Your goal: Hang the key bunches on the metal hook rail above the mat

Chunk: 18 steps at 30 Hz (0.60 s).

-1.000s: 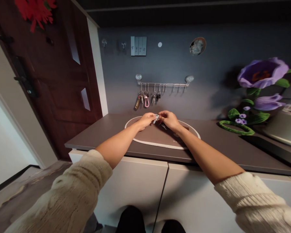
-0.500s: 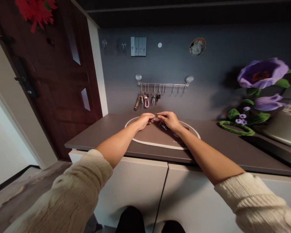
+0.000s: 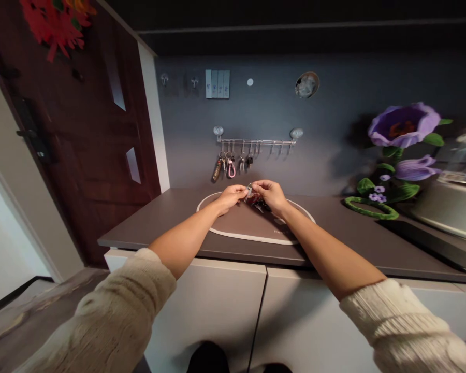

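Between my two hands, above the mat, is a small bunch of keys [image 3: 249,191] on a ring. My left hand [image 3: 231,198] pinches it from the left, thumb and fingers pressed together. From the right, my right hand [image 3: 270,196] grips the ring at the top with its fingertips. More keys [image 3: 259,205] in a dark and reddish cluster show just below my right hand, partly hidden by it; whether they lie on the mat I cannot tell. Under both hands lies a brown oval mat [image 3: 241,228] with a pale rim.
A clear hook rail [image 3: 260,141] on the grey wall bears several key sets, one with a pink loop [image 3: 231,169]. Purple knitted flowers [image 3: 406,127] and a pale rounded appliance [image 3: 450,199] on a black tray stand right. A dark red door [image 3: 81,155] is left.
My view has tilted up and turned slightly right. Both hands stay close together on the keys, and a key now hangs more visibly between my fingertips.
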Available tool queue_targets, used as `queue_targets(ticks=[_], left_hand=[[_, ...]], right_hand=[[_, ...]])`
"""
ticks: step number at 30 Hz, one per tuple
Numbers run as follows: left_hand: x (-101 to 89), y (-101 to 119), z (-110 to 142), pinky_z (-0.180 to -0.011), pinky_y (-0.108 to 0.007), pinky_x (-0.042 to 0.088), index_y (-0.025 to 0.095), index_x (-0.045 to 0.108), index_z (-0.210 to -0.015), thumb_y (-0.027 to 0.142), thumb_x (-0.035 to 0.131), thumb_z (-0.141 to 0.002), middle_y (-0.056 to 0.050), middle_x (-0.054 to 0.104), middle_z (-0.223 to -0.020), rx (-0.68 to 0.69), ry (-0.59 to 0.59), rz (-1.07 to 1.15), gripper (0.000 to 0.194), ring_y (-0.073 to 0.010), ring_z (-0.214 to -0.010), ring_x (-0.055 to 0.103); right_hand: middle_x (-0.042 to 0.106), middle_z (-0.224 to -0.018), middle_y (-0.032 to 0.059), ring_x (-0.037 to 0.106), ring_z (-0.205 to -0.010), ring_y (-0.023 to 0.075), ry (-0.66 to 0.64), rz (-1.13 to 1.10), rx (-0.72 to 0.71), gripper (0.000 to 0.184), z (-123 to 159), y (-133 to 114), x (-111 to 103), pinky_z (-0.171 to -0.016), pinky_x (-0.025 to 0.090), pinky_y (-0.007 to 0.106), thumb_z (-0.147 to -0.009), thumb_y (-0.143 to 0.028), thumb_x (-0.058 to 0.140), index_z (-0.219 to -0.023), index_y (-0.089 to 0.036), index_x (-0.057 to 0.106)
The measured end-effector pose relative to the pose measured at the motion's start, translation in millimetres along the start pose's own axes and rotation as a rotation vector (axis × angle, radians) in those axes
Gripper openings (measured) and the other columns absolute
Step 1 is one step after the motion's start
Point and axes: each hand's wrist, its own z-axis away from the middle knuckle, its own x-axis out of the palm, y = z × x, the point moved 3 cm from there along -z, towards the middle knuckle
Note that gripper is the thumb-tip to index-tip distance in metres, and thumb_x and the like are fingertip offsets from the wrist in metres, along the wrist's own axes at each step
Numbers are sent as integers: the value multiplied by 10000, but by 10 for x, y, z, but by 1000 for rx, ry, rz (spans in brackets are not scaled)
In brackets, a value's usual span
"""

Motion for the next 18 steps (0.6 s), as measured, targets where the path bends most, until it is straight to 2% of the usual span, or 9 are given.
queue_targets(ticks=[4, 9, 14, 18], left_hand=[[43, 64, 42, -577, -206, 334, 125, 583, -775, 368, 608, -693, 17, 555, -649, 55, -20, -56, 258, -63, -562, 437], [78, 107, 56, -674, -227, 386, 109, 597, -855, 296, 543, -745, -27, 616, -765, 118, 59, -173, 224, -97, -673, 516], [57, 80, 20, -671, -244, 406, 116, 611, -786, 279, 481, -776, -43, 633, -740, 179, 153, -465, 209, -130, -686, 544], [27, 64, 13, -645, -247, 394, 140, 618, -740, 304, 462, -787, -40, 637, -728, 211, 206, -691, 231, -137, -668, 543]], right_hand=[[632, -628, 3, 546, -531, 91, -6, 20, -19, 265, 12, -52, -7, -594, 460, 245, -599, -345, 696, -760, -145, 632], [641, -678, 9, 541, -584, 95, -11, 63, -42, 292, -17, -50, -38, -626, 445, 248, -581, -366, 691, -765, -144, 645], [626, -671, 12, 534, -598, 109, -2, 96, -25, 339, -75, 2, -82, -629, 445, 269, -578, -412, 675, -783, -145, 643], [616, -677, 18, 510, -595, 104, 61, 199, -85, 340, -152, -45, -148, -629, 433, 265, -599, -417, 650, -793, -139, 639]])
